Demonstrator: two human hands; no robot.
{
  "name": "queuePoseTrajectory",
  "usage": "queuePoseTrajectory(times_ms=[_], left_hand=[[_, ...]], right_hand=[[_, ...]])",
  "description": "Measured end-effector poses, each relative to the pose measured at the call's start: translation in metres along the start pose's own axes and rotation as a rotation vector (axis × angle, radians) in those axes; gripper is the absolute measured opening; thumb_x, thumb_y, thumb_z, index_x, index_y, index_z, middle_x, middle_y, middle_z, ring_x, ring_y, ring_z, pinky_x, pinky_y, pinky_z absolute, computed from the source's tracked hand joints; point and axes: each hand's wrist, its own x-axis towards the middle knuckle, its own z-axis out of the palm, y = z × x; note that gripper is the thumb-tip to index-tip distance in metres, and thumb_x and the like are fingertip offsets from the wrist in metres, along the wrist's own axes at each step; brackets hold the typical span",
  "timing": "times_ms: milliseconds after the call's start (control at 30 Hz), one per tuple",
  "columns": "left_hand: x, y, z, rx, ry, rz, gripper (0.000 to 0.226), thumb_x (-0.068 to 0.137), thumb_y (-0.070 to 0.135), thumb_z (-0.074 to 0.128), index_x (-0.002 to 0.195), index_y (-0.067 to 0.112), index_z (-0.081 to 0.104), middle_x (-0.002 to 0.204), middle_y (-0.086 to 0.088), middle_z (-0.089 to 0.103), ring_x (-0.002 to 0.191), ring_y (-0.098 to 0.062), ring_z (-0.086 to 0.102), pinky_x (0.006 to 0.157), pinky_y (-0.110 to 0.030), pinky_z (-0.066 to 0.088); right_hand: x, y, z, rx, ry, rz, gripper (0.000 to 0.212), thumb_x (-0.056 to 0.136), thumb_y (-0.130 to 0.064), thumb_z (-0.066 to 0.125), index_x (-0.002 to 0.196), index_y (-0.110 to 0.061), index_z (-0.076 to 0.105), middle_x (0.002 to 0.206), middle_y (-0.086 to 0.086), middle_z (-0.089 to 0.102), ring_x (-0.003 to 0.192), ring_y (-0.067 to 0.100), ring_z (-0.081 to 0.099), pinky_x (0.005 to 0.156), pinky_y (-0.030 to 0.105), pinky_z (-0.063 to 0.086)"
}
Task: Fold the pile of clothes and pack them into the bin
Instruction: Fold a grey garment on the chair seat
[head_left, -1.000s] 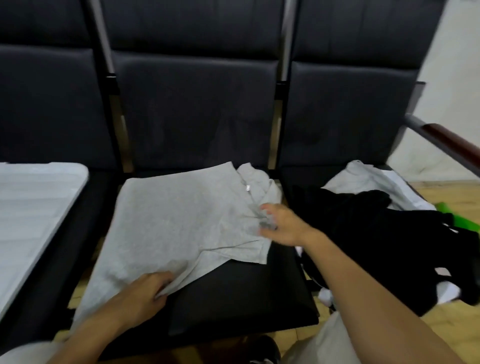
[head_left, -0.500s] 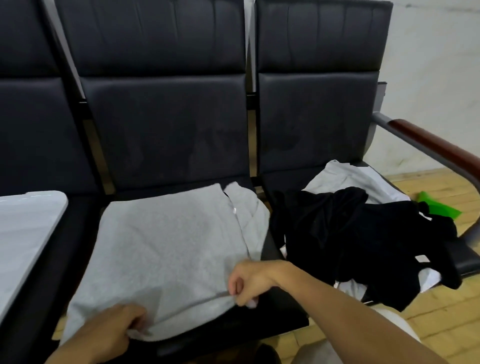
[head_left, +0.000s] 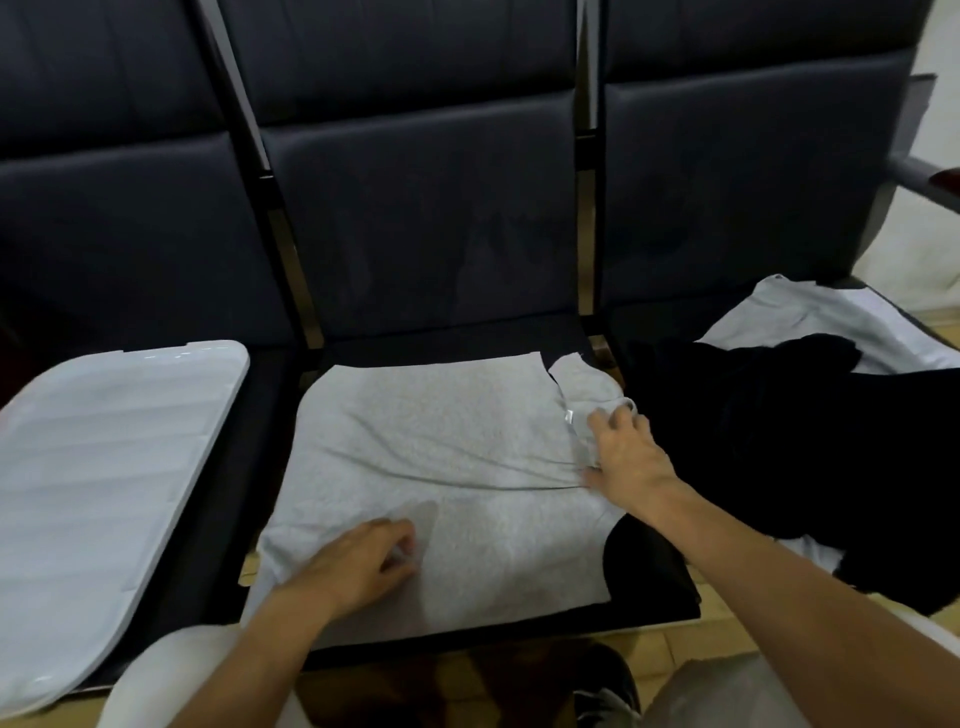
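Grey shirt (head_left: 441, 467) lay flat on seat under both grips. Left hand (head_left: 358, 561) pinched near hem; right hand (head_left: 626, 457) pressed flat, fingers relaxed. Soft, light, limp; best taken at edges.

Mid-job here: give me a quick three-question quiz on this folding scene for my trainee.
1. True or false: the grey shirt lies on the middle seat.
2. Which hand rests near the shirt's collar: A left hand, B right hand?
3. Fill in: the unfolded pile has a ___ garment on top.

Key: 1 true; 2 B; 3 black.
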Motion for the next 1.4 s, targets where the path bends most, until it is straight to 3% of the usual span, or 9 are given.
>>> queuePoseTrajectory(times_ms=[233, 367, 533, 667, 833, 1067, 1233, 1300, 1400], left_hand=[[0.005, 0.012, -0.001, 0.031, 0.042, -0.003, 0.020, 0.095, 0.039, 0.052, 0.077, 0.033, 0.048, 0.087, 0.014, 0.056, 0.079, -0.004, 0.054, 0.069, -0.020, 0.044], [0.037, 0.055, -0.022, 0.054, 0.074, 0.083, 0.015, 0.098, 0.032, 0.050, 0.085, 0.026, 0.055, 0.086, 0.009, 0.058, 0.075, -0.011, 0.056, 0.065, -0.022, 0.043], [0.129, 0.145, -0.058, 0.144, 0.155, 0.289, 0.024, 0.098, 0.031, 0.051, 0.121, 0.024, 0.052, 0.120, 0.001, 0.054, 0.106, -0.020, 0.055, 0.090, -0.035, 0.045], [0.204, 0.194, -0.065, 0.303, 0.146, 0.347, 0.049, 0.093, 0.029, 0.057, 0.139, 0.024, 0.039, 0.139, 0.000, 0.042, 0.125, -0.023, 0.042, 0.102, -0.040, 0.037], [0.254, 0.208, -0.049, 0.324, -0.022, 0.294, 0.058, 0.088, 0.047, 0.061, 0.139, 0.028, 0.040, 0.136, -0.005, 0.040, 0.127, -0.028, 0.038, 0.102, -0.044, 0.038], [0.275, 0.222, -0.046, 0.481, 0.393, 0.363, 0.027, 0.104, 0.031, 0.038, 0.121, 0.020, 0.055, 0.124, -0.004, 0.053, 0.116, -0.025, 0.048, 0.098, -0.042, 0.037], [0.296, 0.225, -0.074, 0.686, 0.508, 0.445, 0.031, 0.095, 0.022, 0.057, 0.125, 0.023, 0.047, 0.124, -0.001, 0.057, 0.114, -0.023, 0.050, 0.094, -0.039, 0.035], [0.297, 0.234, -0.088, 0.552, 0.583, 0.359, 0.038, 0.092, 0.015, 0.059, 0.127, 0.021, 0.047, 0.127, -0.004, 0.050, 0.116, -0.027, 0.047, 0.095, -0.043, 0.039], [0.297, 0.266, -0.102, -0.249, 0.703, 0.179, 0.014, 0.095, 0.018, 0.054, 0.108, 0.019, 0.049, 0.114, -0.006, 0.051, 0.098, -0.025, 0.053, 0.082, -0.041, 0.048]], right_hand=[[0.000, 0.011, 0.004, 0.223, -0.061, 0.133, 0.060, 0.089, -0.032, 0.070, 0.138, -0.012, 0.043, 0.155, 0.019, 0.018, 0.128, 0.036, 0.042, 0.102, 0.038, 0.046], [-0.002, 0.019, -0.017, 0.358, 0.010, 0.141, 0.028, 0.088, -0.033, 0.069, 0.095, -0.008, 0.058, 0.108, 0.014, 0.061, 0.082, 0.020, 0.060, 0.065, 0.026, 0.052], [-0.006, 0.045, -0.058, 0.628, 0.016, 0.281, 0.029, 0.082, -0.033, 0.071, 0.068, -0.010, 0.058, 0.069, 0.004, 0.059, 0.058, 0.017, 0.057, 0.048, 0.025, 0.043], [-0.013, 0.068, -0.065, 0.317, -0.270, 0.252, 0.043, 0.077, -0.053, 0.071, 0.078, -0.015, 0.051, 0.082, 0.001, 0.054, 0.075, 0.018, 0.060, 0.061, 0.027, 0.046], [-0.012, 0.086, -0.080, 0.143, -0.276, 0.266, 0.068, 0.072, -0.081, 0.058, 0.091, -0.016, 0.046, 0.097, 0.001, 0.055, 0.098, 0.021, 0.062, 0.081, 0.033, 0.052], [-0.020, 0.136, -0.081, 0.171, -0.248, 0.358, 0.079, 0.072, -0.092, 0.035, 0.077, -0.015, 0.054, 0.084, -0.001, 0.057, 0.098, 0.026, 0.064, 0.091, 0.041, 0.053], [-0.032, 0.156, -0.087, 0.353, -0.282, 0.287, 0.066, 0.067, -0.081, 0.063, 0.058, -0.016, 0.052, 0.060, -0.004, 0.063, 0.060, 0.009, 0.062, 0.061, 0.021, 0.050], [-0.036, 0.158, -0.090, 0.499, -0.240, 0.204, 0.060, 0.068, -0.072, 0.071, 0.051, -0.019, 0.050, 0.052, -0.010, 0.056, 0.052, 0.006, 0.056, 0.052, 0.019, 0.042], [-0.038, 0.152, -0.091, 0.731, -0.242, 0.093, 0.050, 0.069, -0.061, 0.079, 0.050, -0.021, 0.055, 0.051, -0.011, 0.054, 0.055, 0.004, 0.059, 0.058, 0.021, 0.051]])
